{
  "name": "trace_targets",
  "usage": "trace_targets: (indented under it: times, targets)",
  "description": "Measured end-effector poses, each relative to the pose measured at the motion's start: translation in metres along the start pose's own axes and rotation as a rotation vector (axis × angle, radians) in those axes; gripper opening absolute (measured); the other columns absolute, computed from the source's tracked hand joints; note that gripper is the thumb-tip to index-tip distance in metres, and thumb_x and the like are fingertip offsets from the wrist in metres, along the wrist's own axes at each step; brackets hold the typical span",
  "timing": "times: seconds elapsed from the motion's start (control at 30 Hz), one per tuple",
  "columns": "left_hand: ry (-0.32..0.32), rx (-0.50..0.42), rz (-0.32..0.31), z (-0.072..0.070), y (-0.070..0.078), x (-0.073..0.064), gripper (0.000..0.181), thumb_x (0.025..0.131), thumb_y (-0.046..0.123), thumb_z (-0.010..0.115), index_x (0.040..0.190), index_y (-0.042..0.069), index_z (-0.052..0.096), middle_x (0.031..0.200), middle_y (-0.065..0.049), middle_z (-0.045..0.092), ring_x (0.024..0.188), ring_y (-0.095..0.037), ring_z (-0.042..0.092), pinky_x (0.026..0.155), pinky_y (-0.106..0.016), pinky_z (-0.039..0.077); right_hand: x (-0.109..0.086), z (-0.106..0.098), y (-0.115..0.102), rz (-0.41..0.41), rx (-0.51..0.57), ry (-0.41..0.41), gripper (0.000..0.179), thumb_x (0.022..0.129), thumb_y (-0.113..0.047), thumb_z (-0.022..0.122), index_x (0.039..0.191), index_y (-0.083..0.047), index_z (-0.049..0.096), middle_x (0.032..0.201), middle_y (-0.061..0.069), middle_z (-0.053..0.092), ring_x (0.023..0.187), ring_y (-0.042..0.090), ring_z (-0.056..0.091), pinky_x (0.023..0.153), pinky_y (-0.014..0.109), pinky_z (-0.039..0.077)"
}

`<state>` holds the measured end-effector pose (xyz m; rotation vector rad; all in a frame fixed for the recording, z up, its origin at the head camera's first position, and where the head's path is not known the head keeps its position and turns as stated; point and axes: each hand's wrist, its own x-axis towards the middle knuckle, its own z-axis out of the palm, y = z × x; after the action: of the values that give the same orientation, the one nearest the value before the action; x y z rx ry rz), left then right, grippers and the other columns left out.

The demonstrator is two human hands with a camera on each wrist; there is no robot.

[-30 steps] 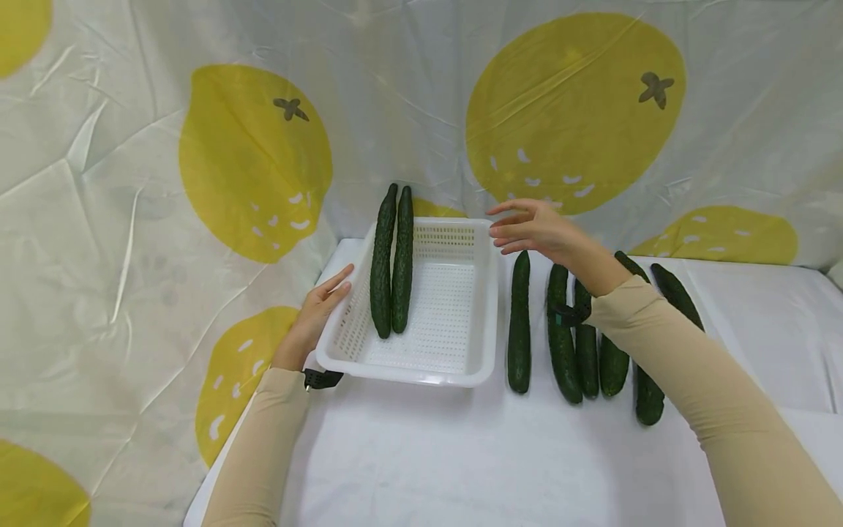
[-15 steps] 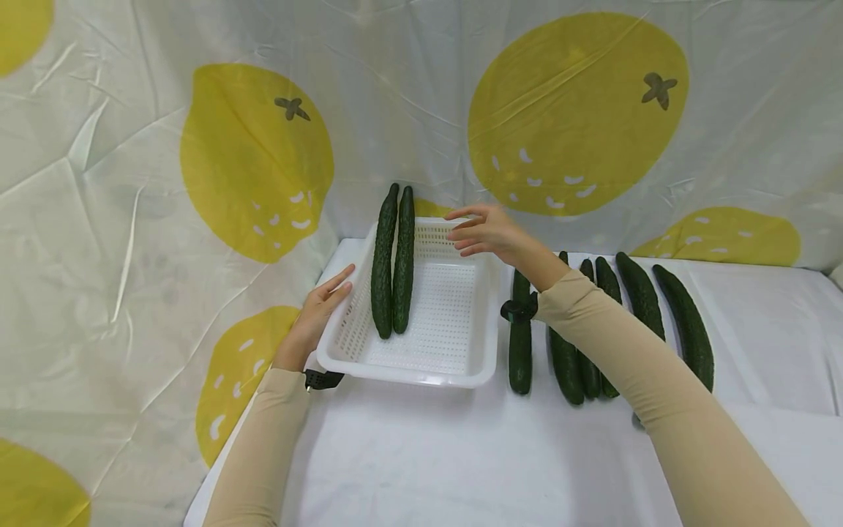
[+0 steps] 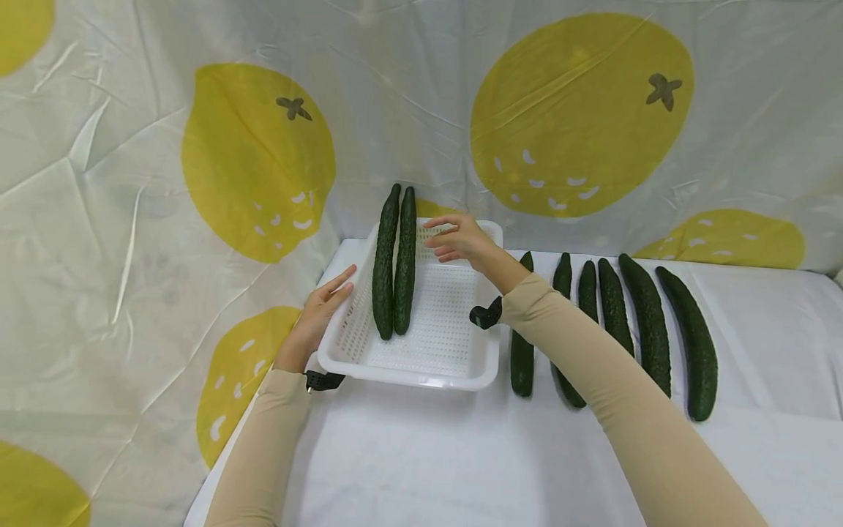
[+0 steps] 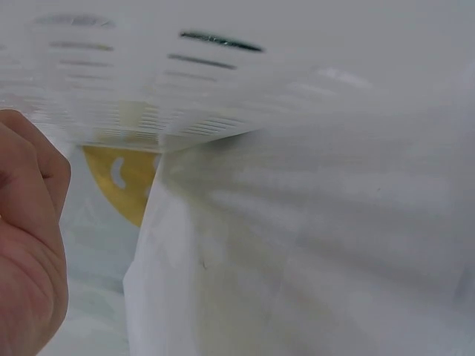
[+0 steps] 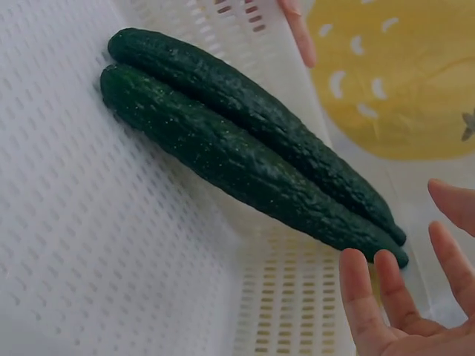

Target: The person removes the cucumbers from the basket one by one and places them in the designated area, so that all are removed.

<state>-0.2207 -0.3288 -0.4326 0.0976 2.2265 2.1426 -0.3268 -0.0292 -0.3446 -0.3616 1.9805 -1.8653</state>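
Two dark green cucumbers (image 3: 395, 271) lie side by side in a white perforated plastic basket (image 3: 408, 375). Their far ends lean on its back rim and stick out past it. My left hand (image 3: 317, 316) is at the basket's left wall, with thumb and forefinger straight along the outside. In the left wrist view part of that left hand (image 4: 31, 245) shows beside the basket's underside. Above the back right of the basket hovers my right hand (image 3: 461, 240), fingers spread and holding nothing. In the right wrist view its fingers (image 5: 362, 293) appear close to the cucumbers' far ends; contact cannot be told.
Several more cucumbers (image 3: 691, 344) lie in a row on the white tablecloth (image 3: 421, 454), right of the basket, partly hidden by my right sleeve (image 3: 593, 366). A lemon-print sheet (image 3: 408, 88) hangs behind and at the left.
My right hand has moved left from the basket's right rim to above its inside, near the two cucumbers. The left hand, basket and cucumbers stay in place.
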Motion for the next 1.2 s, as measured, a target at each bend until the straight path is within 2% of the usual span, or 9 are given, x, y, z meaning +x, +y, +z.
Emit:
trace_targets:
  times: [0.27,0.4,0.47,0.53,0.6,0.7,0.8,0.9,1.2]
  targets:
    - [0.0,0.015,0.002,0.002,0.001,-0.002,0.058,0.104,0.029,0.055,0.157,0.017,0.035,0.145,-0.024,0.046,0.113,-0.023,0.059,0.083,-0.03,0.055,0.012,0.021,0.009,0.022,0.013,0.065,0.048,0.089,-0.004,0.075,0.135,-0.005,0.062,0.133,0.021,0.058,0.074,0.021,0.059,0.096,0.051,0.048]
    - [0.01,0.026,-0.002,0.002,0.001,-0.004,0.056,0.104,0.03,0.055,0.156,0.02,0.037,0.145,-0.021,0.048,0.11,-0.019,0.06,0.083,-0.03,0.055,0.018,0.029,0.013,0.025,0.029,0.105,0.048,0.087,-0.004,0.076,0.133,-0.005,0.063,0.146,0.017,0.047,0.1,0.033,0.061,0.098,0.05,0.047]
    - [0.014,0.02,-0.001,0.003,0.001,-0.004,0.055,0.104,0.03,0.055,0.156,0.021,0.038,0.144,-0.02,0.048,0.11,-0.018,0.061,0.083,-0.03,0.055,0.02,0.033,0.014,0.029,0.048,0.119,0.047,0.087,-0.003,0.077,0.132,-0.004,0.063,0.152,0.015,0.04,0.117,0.041,0.055,0.1,0.05,0.045]
    - [0.01,0.014,0.003,0.003,0.001,-0.005,0.056,0.104,0.029,0.055,0.156,0.02,0.037,0.145,-0.021,0.048,0.11,-0.018,0.061,0.083,-0.03,0.055,0.021,0.036,0.016,0.033,0.068,0.131,0.046,0.087,-0.002,0.076,0.131,-0.004,0.063,0.151,0.016,0.041,0.124,0.045,0.051,0.101,0.051,0.044]
    - [0.01,0.008,0.003,0.004,0.001,-0.005,0.055,0.104,0.029,0.055,0.156,0.02,0.037,0.145,-0.021,0.048,0.11,-0.018,0.061,0.083,-0.03,0.055,0.021,0.039,0.018,0.029,0.08,0.141,0.045,0.087,-0.001,0.076,0.13,-0.003,0.064,0.146,0.019,0.047,0.122,0.045,0.052,0.102,0.053,0.043]
    - [0.016,0.011,-0.005,0.005,0.0,-0.005,0.054,0.104,0.028,0.054,0.156,0.021,0.038,0.145,-0.02,0.048,0.109,-0.018,0.061,0.083,-0.03,0.055,0.021,0.042,0.023,0.011,0.08,0.154,0.044,0.087,-0.001,0.075,0.13,-0.003,0.064,0.138,0.022,0.053,0.104,0.036,0.057,0.099,0.051,0.045]
    - [0.026,0.016,-0.019,0.006,0.0,-0.006,0.052,0.105,0.026,0.053,0.155,0.021,0.039,0.145,-0.021,0.047,0.106,-0.018,0.062,0.081,-0.03,0.055,0.022,0.044,0.028,-0.006,0.074,0.162,0.044,0.087,-0.001,0.075,0.13,-0.004,0.064,0.139,0.02,0.053,0.096,0.024,0.052,0.094,0.049,0.046]
    - [0.021,0.017,-0.031,0.009,0.004,-0.009,0.052,0.106,0.022,0.051,0.156,0.018,0.036,0.147,-0.022,0.045,0.106,-0.019,0.062,0.081,-0.03,0.055,0.023,0.046,0.033,-0.016,0.086,0.173,0.044,0.087,0.0,0.076,0.13,-0.005,0.065,0.141,0.018,0.05,0.103,0.02,0.051,0.095,0.05,0.045]
    - [0.005,0.042,-0.015,0.023,0.026,-0.022,0.052,0.106,0.019,0.051,0.156,0.013,0.035,0.148,-0.024,0.044,0.11,-0.02,0.059,0.083,-0.03,0.054,0.026,0.052,0.045,-0.062,0.117,0.182,0.042,0.088,0.004,0.073,0.129,-0.003,0.065,0.143,0.018,0.044,0.127,0.033,0.045,0.102,0.058,0.04]
